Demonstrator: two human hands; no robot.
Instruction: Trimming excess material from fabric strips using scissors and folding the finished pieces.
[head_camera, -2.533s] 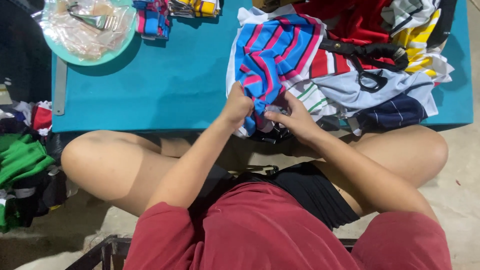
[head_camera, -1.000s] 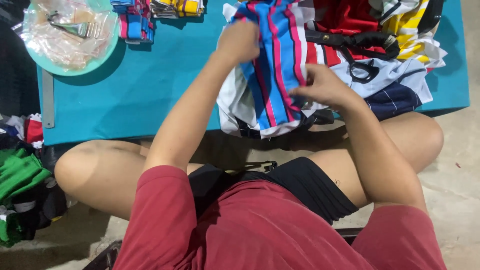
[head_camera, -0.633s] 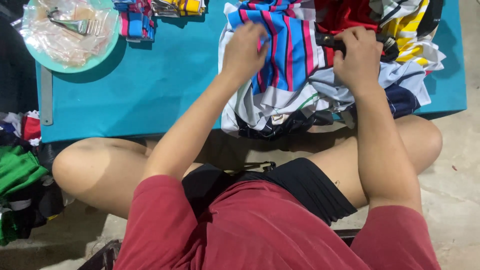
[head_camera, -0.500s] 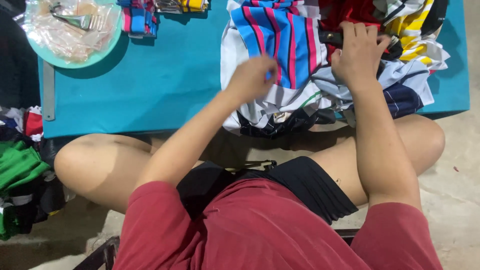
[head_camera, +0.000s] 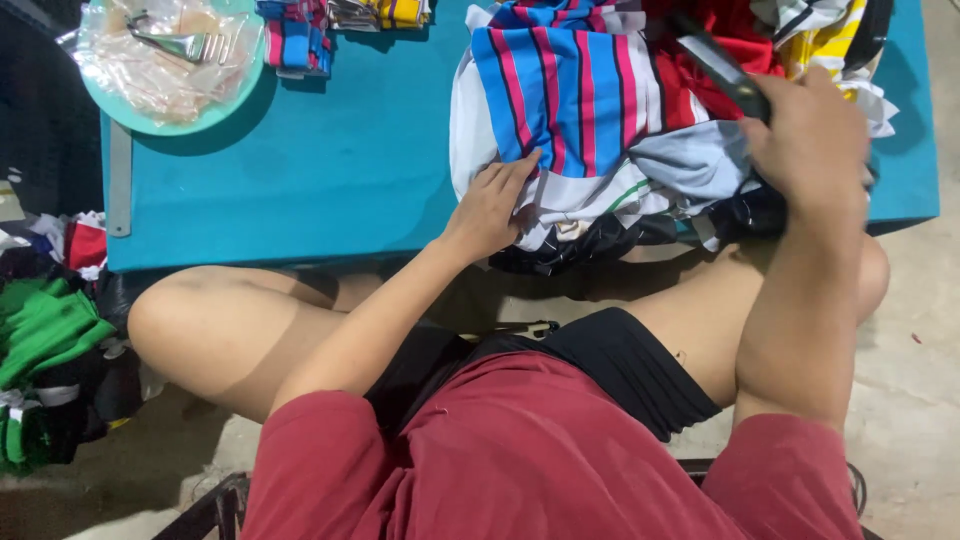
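A blue, pink and white striped cloth (head_camera: 560, 90) lies on top of a heap of mixed fabric pieces (head_camera: 690, 165) at the right of the teal table (head_camera: 330, 170). My left hand (head_camera: 490, 205) rests flat on the near edge of the striped cloth, fingers spread, holding nothing. My right hand (head_camera: 810, 135) is raised over the heap's right side and grips the handles of large black scissors (head_camera: 720, 65), whose blades point up and to the left. Red, yellow and dark pieces show under and behind the scissors.
A teal plate (head_camera: 215, 112) with clear plastic bags and a metal clip sits at the back left. A small stack of striped pieces (head_camera: 295, 35) lies beside it. A metal ruler (head_camera: 120, 180) lies along the table's left edge. Green fabric (head_camera: 45, 330) is piled on the floor.
My right hand closed on the black scissors and lifted them off the heap. My left hand slid from the top of the striped cloth down to its near edge.
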